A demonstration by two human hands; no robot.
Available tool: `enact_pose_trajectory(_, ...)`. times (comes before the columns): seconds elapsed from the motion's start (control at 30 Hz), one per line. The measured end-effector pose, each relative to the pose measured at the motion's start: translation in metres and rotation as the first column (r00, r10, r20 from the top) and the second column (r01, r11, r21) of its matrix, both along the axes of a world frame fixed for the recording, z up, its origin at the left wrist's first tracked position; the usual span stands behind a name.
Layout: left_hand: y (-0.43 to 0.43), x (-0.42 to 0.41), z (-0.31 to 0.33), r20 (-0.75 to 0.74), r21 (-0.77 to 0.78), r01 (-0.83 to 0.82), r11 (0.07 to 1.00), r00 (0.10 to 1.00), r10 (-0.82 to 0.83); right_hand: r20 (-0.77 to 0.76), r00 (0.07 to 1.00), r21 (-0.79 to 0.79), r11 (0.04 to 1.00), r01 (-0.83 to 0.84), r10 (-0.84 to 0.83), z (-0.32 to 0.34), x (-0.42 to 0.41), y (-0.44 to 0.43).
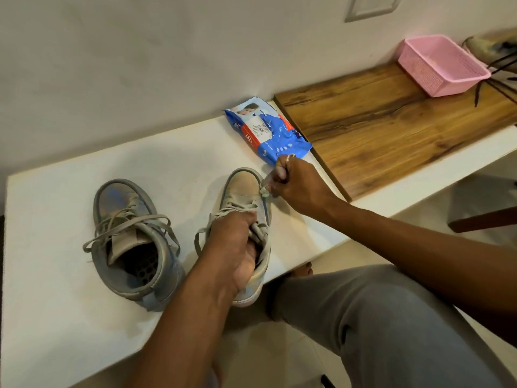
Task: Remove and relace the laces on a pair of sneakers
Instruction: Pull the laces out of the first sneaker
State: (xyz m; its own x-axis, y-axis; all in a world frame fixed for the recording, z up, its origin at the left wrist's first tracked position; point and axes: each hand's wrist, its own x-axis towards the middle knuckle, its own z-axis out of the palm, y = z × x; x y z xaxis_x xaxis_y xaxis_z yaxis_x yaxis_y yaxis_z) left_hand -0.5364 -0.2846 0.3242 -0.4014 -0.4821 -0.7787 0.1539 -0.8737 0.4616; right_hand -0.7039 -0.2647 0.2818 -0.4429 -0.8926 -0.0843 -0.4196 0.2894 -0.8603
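Seen from above, two worn grey high-top sneakers sit on a white counter [56,317]. The left sneaker [131,242] stands alone, its loosened laces [131,222] draped across the open tongue. The right sneaker [246,219] stands beside it at the counter's near edge. The left hand [235,247] grips this sneaker around the collar and tongue, fingers curled into the opening. The right hand [293,180] is clenched on a grey lace [264,189], pinching it just beside the toe-end eyelets. Behind that hand lies a blue wipes packet [268,130]. Farther right, a wooden board [391,121] carries a pink basket [439,65]. The person's knee, in grey trousers, shows below the counter.
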Motion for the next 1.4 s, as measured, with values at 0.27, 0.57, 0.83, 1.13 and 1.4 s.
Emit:
enact_pose_trajectory(0.27,-0.003,-0.001,-0.002,0.012,0.018,0.002,1.000,1.000,-0.002,-0.078,0.997,-0.058,0.998,0.003,-0.008,0.008,-0.007,-0.029)
enact_pose_trajectory(0.57,-0.008,-0.005,-0.009,-0.016,0.020,-0.025,0.999,1.000,0.026,-0.022,0.994,0.040,0.993,-0.107,0.108,-0.001,0.002,0.020)
enact_pose_trajectory(0.83,-0.011,-0.004,-0.009,-0.053,0.008,-0.039,0.999,0.998,0.039,-0.077,0.996,-0.017,0.998,-0.056,0.055,0.003,0.006,0.008)
enact_pose_trajectory(1.13,0.000,0.006,0.002,-0.129,-0.086,0.069,0.994,0.988,-0.079,0.118,0.967,0.076,0.969,-0.237,0.227,0.025,0.004,0.021)
enact_pose_trajectory(1.4,-0.026,0.025,0.004,-0.173,-0.012,0.083,0.997,0.981,-0.083,-0.171,0.974,0.067,0.989,-0.135,0.145,0.031,0.022,0.016)
